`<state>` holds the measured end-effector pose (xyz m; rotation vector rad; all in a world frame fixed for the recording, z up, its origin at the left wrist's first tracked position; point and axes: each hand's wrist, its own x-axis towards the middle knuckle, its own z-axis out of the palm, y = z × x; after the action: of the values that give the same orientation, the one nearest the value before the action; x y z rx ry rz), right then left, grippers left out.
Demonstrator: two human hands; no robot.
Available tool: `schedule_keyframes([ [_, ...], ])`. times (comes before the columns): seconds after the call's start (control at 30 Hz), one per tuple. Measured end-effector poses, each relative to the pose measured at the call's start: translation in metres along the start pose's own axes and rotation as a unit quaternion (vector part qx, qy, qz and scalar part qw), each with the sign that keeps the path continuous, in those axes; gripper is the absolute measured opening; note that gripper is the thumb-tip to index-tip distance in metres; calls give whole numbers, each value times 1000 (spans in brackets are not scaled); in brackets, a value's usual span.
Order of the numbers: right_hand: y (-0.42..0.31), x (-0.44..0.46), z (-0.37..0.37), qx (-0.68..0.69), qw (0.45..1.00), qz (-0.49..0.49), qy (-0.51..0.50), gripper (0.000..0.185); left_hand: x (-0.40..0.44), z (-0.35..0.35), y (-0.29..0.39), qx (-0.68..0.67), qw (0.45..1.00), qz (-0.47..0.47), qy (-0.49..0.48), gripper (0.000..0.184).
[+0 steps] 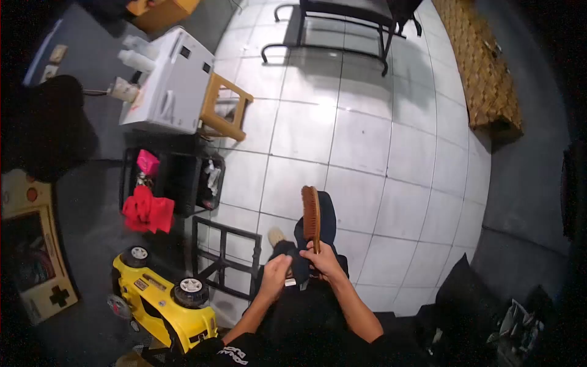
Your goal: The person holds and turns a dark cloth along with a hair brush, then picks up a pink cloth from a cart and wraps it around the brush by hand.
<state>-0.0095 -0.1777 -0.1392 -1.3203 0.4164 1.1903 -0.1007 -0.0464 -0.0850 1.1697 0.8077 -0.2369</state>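
A long brush [312, 214] with brown bristles and a wooden back stands nearly upright above my lap. Its handle is in my right hand [325, 262], with the fingers wrapped round it. My left hand [278, 275] is closed at the left, beside a dark item with a small white label [290, 282] at its lower edge. What the fingers of this hand hold, if anything, is too small to make out. The dark item lies between both hands, over dark clothing.
A black metal frame [226, 231] and a yellow toy car [162, 306] are at the left. Beyond them are a black crate [183, 211] with red cloth [147, 211], a wooden stool [211, 113] and a white cabinet [183, 82]. A black-legged bench [330, 49] stands ahead on the tiles.
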Motion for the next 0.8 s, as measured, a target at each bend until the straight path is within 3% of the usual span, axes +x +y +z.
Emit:
schedule_keyframes([
  [0.07, -19, -24, 16, 13, 1000, -21, -1, 22, -19, 4, 29, 123, 988, -72, 61, 46],
  [0.17, -41, -69, 34, 109, 990, -74, -50, 21, -39, -12, 38, 1, 984, -176, 30, 41],
  [0.2, -45, -82, 40, 83, 992, -86, -46, 21, -44, -23, 59, 70, 958, -278, -18, 41],
  [0.3, -34, -95, 58, -97, 948, -302, 17, 21, -57, -25, 71, -20, 994, -73, -74, 40],
  [0.37, -34, -103, 67, -108, 945, -309, 17, 21, -46, -28, 54, 93, 989, 101, 48, 32],
  [0.43, -37, -109, 75, -135, 927, -345, 52, 21, -47, -28, 73, 275, 919, 228, 165, 30],
  [0.47, -39, -112, 75, -247, 845, -451, 145, 31, -56, -18, 92, 276, 881, 313, 222, 42],
  [0.5, -45, -119, 74, -187, 886, -409, 111, 36, -61, -16, 105, 339, 846, 345, 225, 34],
  [0.57, -55, -142, 75, -65, 948, -309, 35, 47, -72, -3, 132, 299, 860, 354, 213, 25],
  [0.6, -56, -148, 79, -99, 939, -328, 17, 66, -74, 0, 140, 298, 859, 374, 182, 19],
  [0.7, -51, -139, 91, -94, 935, -325, -103, 65, -95, 8, 172, 244, 839, 482, 68, 16],
  [0.73, -45, -134, 96, -47, 929, -336, -151, 64, -105, 11, 187, 224, 849, 473, 76, 15],
  [0.8, -14, -84, 85, -198, 911, -355, -65, 60, -121, 0, 207, 175, 865, 464, 70, 13],
])
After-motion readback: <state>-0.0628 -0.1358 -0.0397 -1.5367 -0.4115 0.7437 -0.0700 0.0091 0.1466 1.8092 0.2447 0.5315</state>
